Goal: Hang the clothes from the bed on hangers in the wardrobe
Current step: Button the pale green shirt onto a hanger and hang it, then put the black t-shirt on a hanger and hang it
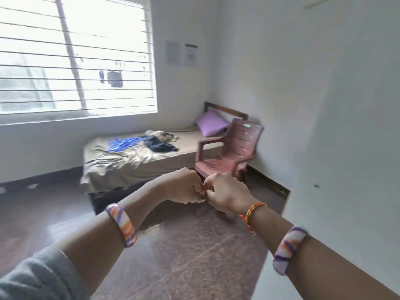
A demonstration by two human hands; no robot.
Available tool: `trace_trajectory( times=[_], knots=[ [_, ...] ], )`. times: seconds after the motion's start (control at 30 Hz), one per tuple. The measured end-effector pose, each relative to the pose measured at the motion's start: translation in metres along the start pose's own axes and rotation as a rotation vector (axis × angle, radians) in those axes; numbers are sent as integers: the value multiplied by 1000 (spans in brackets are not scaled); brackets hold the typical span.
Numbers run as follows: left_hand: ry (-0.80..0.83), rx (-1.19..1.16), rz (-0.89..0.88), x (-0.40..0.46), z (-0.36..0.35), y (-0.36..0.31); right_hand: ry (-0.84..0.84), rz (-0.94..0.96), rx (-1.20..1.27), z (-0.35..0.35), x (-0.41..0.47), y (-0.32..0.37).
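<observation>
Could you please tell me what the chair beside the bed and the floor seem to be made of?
The chair looks like moulded plastic, matt reddish-brown: its slatted back and seat and its arms seem to be one piece. The floor looks like polished stone or tile, speckled brown, with thin joint lines and a sheen from the window; which of the two, I cannot tell.

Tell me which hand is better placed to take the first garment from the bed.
Probably the left hand. The bed lies ahead and to the left, with the dark clothes on it, while the chair stands in front of the right hand. Both fists are empty, knuckles touching.
</observation>
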State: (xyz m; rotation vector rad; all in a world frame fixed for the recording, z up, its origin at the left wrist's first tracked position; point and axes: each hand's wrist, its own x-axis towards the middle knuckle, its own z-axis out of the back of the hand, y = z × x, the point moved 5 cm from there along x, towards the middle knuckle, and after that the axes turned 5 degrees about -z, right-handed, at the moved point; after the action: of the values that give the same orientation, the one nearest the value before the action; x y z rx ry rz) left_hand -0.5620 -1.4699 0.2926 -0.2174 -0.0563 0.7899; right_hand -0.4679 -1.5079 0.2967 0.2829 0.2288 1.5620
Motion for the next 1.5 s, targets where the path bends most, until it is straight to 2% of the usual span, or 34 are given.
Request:
trace_trajectory(
  times=[0.13,0.27,0.43,0.63,0.8,1.0,1.2,1.5],
  knots=[
    [-103,-84,210,-32,-20,104,110,179,21,-69,53,55],
    [-220,-23,322,-53,-67,208,179,295,34,-159,113,101],
    [-195,15,395,-52,-109,314,198,371,-12,-250,196,158],
    [-145,-72,451,-13,-100,400,196,389,-82,-277,281,187],
    [-98,-179,433,54,-109,469,192,377,-111,-295,373,183],
    [-72,-175,453,171,-109,595,175,359,-139,-329,534,163],
    [-84,-157,487,263,-92,716,299,341,-173,-354,675,157],
    [-29,-233,478,410,-76,896,343,333,-67,-387,899,148]
  ],
)
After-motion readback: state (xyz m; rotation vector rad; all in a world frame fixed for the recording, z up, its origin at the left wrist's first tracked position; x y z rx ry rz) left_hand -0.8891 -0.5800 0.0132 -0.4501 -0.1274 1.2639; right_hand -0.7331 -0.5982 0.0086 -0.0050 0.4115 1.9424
